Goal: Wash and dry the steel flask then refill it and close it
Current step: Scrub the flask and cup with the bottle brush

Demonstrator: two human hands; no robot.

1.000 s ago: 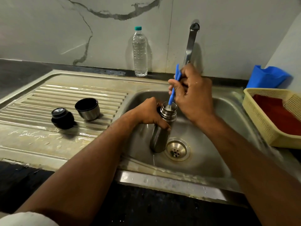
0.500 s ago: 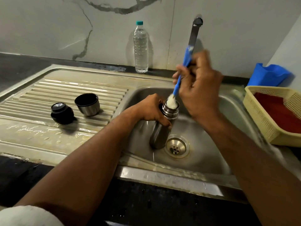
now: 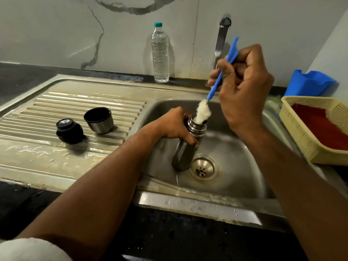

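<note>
Steel sink unit (image 3: 188, 203) set in a dark counter, grey marble-veined wall behind. Left hand (image 3: 175, 127) curled round the upper body of the steel flask (image 3: 183, 154), which stands slightly tilted in the basin, base just beside the drain (image 3: 203, 168). Right hand (image 3: 243, 85) grips the blue handle of a bottle brush (image 3: 216, 86); its white fluffy head is partly inside the flask mouth, most of it showing above the rim. Right hand blocks the lower part of the tap (image 3: 221, 41). On the ribbed drainboard, two loose pieces: one black stopper (image 3: 68, 131), one steel cup (image 3: 98, 120) standing open side up, near each other, not touching. One clear plastic water bottle (image 3: 160, 53), teal cap on, upright against the wall. Right of basin: one yellow mesh basket (image 3: 301, 136) holding something red; one blue plastic container (image 3: 308, 82) behind it, contents not visible
</note>
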